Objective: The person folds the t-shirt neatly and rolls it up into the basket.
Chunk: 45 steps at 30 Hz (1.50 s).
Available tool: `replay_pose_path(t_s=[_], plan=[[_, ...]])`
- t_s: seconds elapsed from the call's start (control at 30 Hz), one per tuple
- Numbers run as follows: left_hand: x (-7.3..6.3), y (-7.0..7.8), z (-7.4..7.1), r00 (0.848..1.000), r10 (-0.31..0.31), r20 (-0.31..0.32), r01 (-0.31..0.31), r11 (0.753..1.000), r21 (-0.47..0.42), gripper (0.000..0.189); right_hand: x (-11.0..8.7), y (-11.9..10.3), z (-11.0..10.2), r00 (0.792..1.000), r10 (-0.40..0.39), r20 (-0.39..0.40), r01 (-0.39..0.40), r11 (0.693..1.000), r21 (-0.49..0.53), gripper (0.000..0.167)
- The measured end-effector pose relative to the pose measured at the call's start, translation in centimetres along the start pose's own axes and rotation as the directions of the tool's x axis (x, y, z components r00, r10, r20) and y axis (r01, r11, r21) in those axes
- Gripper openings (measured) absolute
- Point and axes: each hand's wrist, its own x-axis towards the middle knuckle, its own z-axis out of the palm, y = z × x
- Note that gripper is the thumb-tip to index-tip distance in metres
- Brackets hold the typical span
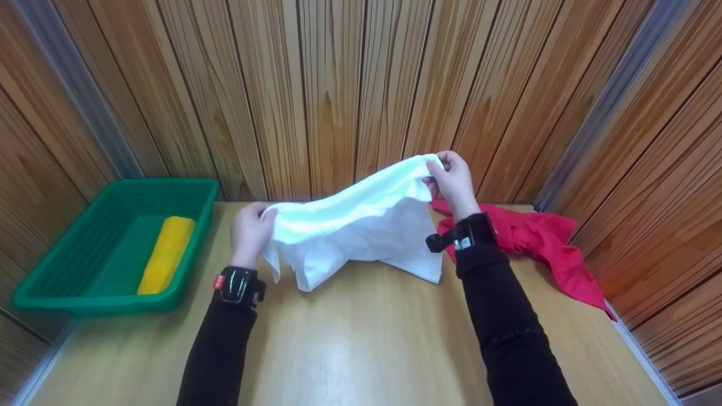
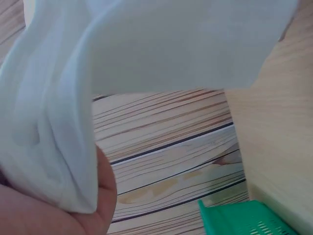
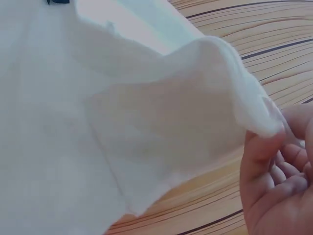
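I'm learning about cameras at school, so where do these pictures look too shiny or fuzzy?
Head view: the white cloth glares along its upper part, and the table has a shiny patch; left wrist view: the cloth looks soft and greyish; right wrist view: a bright patch washes out cloth near the picture's top.

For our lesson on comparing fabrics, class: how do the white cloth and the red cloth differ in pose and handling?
Pose: the white cloth hangs spread out, while the red cloth lies bunched on the table.
Handling: the left hand and right hand grip the white cloth; neither holds the red cloth.
Shared: both are outside the green basket.
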Motion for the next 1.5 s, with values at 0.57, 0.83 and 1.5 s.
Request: replay_pose_path(t_s=[0.57, 0.83, 1.5], plan=[[1.8, -3.6, 2.0, 0.988, 0.093, -0.122, -0.051, 0.950, 0.309, 0.045, -0.5, 4.2, -0.9, 0.970, -0.027, 0.241, 0.050, 0.994, -0.092, 0.054], [1.3, -4.8, 2.0, 0.991, 0.128, -0.037, -0.109, 0.939, 0.326, 0.042, -1.0, 6.4, -2.4, 0.968, 0.008, 0.249, 0.049, 0.974, -0.223, 0.052], [-1.5, -9.6, 2.6, 0.929, 0.273, 0.248, -0.368, 0.742, 0.561, 0.013, -6.8, 12.3, -1.2, 0.745, 0.055, 0.665, 0.574, 0.455, -0.681, 0.005]])
